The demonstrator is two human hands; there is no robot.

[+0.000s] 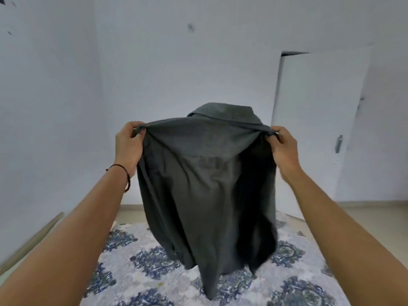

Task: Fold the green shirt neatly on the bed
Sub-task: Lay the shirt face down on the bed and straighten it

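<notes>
shirt [205,173] above bed [132,272], door [318,120] behind right

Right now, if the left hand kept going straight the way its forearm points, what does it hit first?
Nothing near, probably. The left hand pinches the shirt at one shoulder and points up and away over the bed. The first thing in that line looks like the wall, though depth is hard to judge.

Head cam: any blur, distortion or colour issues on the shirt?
Head view: the shirt is smeared by motion blur at its lower hem; its green reads dark grey in flat, dim light. Head view: wide-angle bending bows the door edge. Both hands, left hand and right hand, look fairly sharp.
</notes>
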